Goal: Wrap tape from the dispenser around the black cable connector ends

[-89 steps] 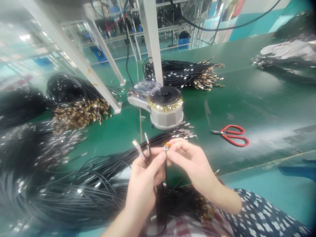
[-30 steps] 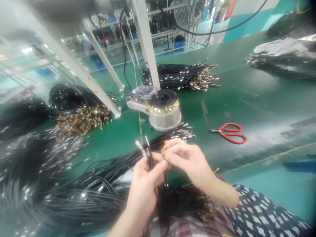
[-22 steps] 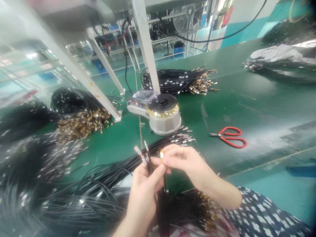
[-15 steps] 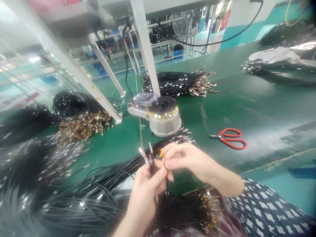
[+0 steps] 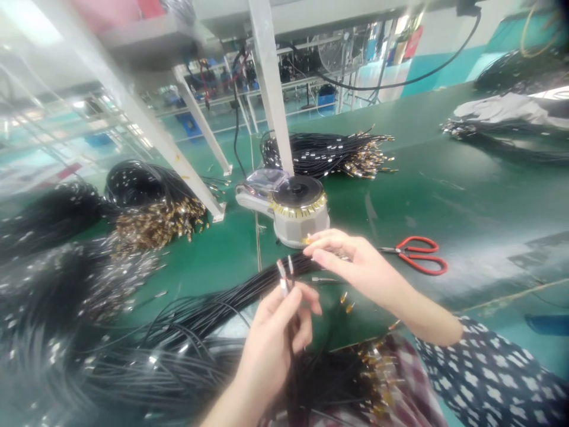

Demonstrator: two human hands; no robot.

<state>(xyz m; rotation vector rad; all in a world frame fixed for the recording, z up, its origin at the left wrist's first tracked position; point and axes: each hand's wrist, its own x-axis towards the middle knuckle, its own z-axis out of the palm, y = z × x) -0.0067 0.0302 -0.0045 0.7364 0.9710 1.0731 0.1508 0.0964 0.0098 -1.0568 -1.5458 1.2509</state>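
L hand [image 5: 276,325] holding thin black cables w/ silver metal tips [image 5: 283,286], ctr of frame; R hand [image 5: 353,261] up by round white dispenser w/ black top & yellow tabs [image 5: 302,226].

L thumb & fingers pinched on cables, tips up. R fingers narrow, at small amber bit [image 5: 306,239]; can't tell if gripped. Poss. probs: weak L pinch → cables slip or twist; amber bit could drop if R fingertips barely have it; long black cable bundle [image 5: 253,281], running under R hand, could snag or get mixed in; R forearm, near red-handled metal scissors [image 5: 420,257], right of ctr, might knock them.
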